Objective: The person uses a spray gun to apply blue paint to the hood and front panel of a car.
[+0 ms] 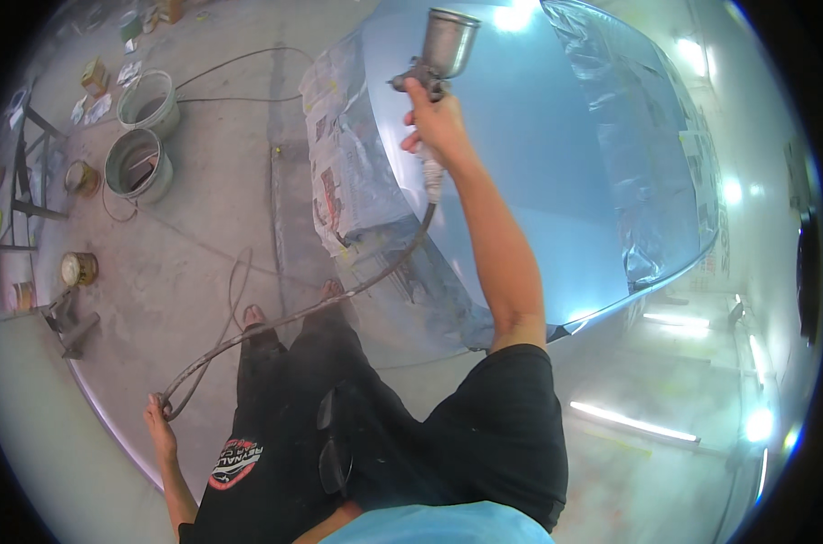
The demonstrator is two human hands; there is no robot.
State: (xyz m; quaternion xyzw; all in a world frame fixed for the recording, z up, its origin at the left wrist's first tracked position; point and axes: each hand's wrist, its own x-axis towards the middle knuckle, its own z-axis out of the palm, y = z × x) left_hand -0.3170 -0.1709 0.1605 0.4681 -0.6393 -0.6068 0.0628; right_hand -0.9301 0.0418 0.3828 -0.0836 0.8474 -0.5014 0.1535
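Observation:
My right hand (438, 127) is wrapped round the handle of a spray gun (446, 50) with a metal cup on top. It is held out over a light blue car panel (520, 163), whose sides are masked with newspaper (334, 190) and clear plastic sheeting (633, 181). From the gun's grip a dark air hose (339, 296) sags across in front of my legs to my left hand (162, 426). That hand is low at the left, its fingers closed on a bend of the hose. Whether the gun touches the panel cannot be judged; it appears raised above it.
Two buckets (148, 100) stand on the floor at the far left, with tins (79, 268) near them. More hose (239, 97) trails along the floor. A dark metal stand (35, 172) is at the left edge, and light tubes (633, 422) glow on the right.

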